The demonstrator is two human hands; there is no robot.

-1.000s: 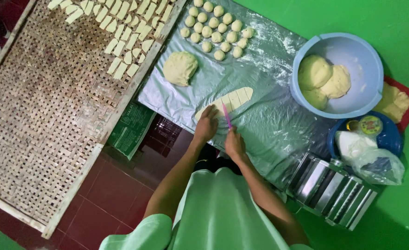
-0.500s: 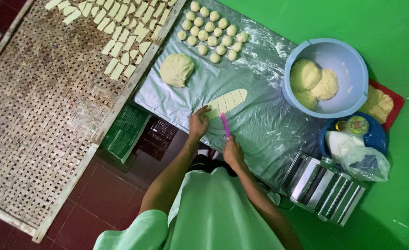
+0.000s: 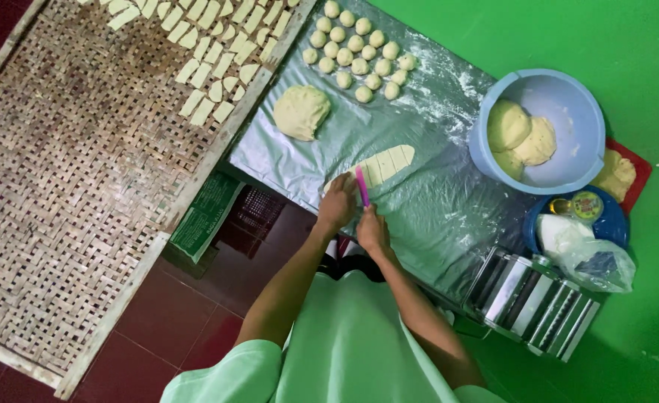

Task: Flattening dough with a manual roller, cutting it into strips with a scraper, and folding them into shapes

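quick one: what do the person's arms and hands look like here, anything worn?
Both arms are bare from the short sleeves down. The sleeves belong to a pale mint-green top. The left hand and right hand are bare: no gloves. No watch, bands or rings show, though the hands are too small to rule out rings.

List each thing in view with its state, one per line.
Left hand: pressed on the near end of the dough strip.
Right hand: gripping the pink cutter.
Pink cutter: upright, blade on the strip.
Dough strip: flat, scored into pieces.
Dough lump: whole, uncut.
Dough balls: rolled, in rows.
Blue bowl: holding dough lumps.
Woven tray: cut pieces at its far end.
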